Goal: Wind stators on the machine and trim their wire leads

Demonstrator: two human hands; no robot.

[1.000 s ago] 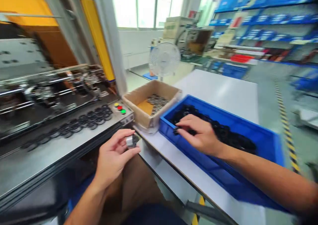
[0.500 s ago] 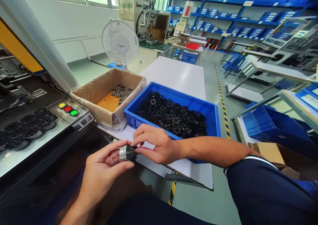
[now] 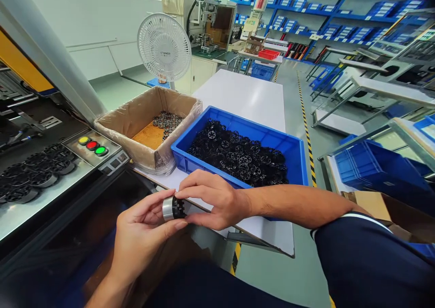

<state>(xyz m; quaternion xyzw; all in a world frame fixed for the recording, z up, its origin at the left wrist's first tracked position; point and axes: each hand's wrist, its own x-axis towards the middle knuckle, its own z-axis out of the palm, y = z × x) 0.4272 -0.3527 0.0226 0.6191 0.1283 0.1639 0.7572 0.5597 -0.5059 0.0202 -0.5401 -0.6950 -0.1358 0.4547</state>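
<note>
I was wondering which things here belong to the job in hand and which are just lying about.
Probably in the job: silver-and-black part, held in the left hand with the right hand against it; black parts in the blue bin; perhaps the cardboard box.

Seemingly just around: white fan; red tray; blue crate at right.

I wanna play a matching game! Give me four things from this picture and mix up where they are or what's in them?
Things:
1. Silver-and-black part
2. Blue bin
3. Fan
4. Red button

Clues:
A. Behind the cardboard box
B. Between yellow button and green button
C. In the left hand, right hand at its black end
D. Heaped with black pieces

Pairs: 1-C, 2-D, 3-A, 4-B
</note>
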